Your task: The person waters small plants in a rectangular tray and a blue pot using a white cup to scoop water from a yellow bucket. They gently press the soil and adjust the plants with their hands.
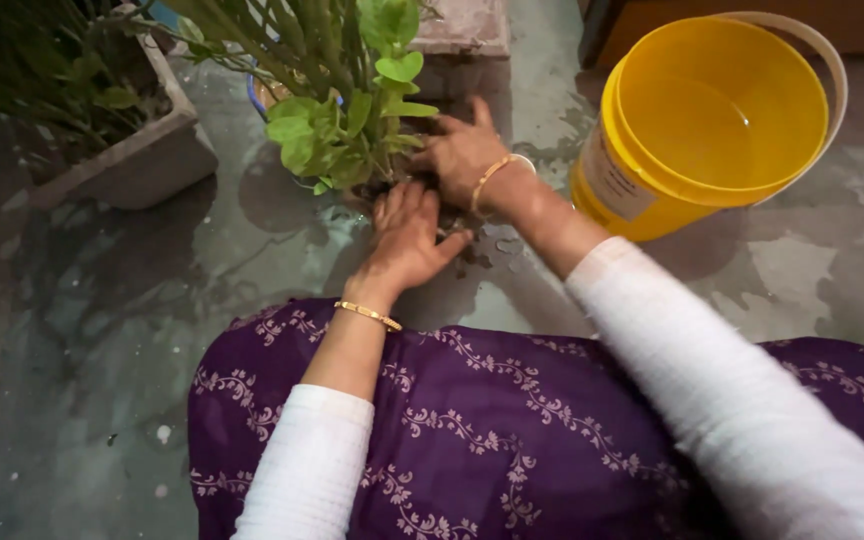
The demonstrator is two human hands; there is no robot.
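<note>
Both hands are at the foot of the leafy plant (pixel 352 110); the left hand (pixel 407 235) lies flat, fingers together, palm down on the dark soil just before the stems; the right hand (pixel 467 150) is spread beside the stems, fingers pressing at the base, gripping nothing that I can see. The step looks like firming soil around the plant; the next move calls for even pressure clear of the stems. A yellow bucket (pixel 712 120) stands right of the plant; a stone planter (pixel 142 150) left.
</note>
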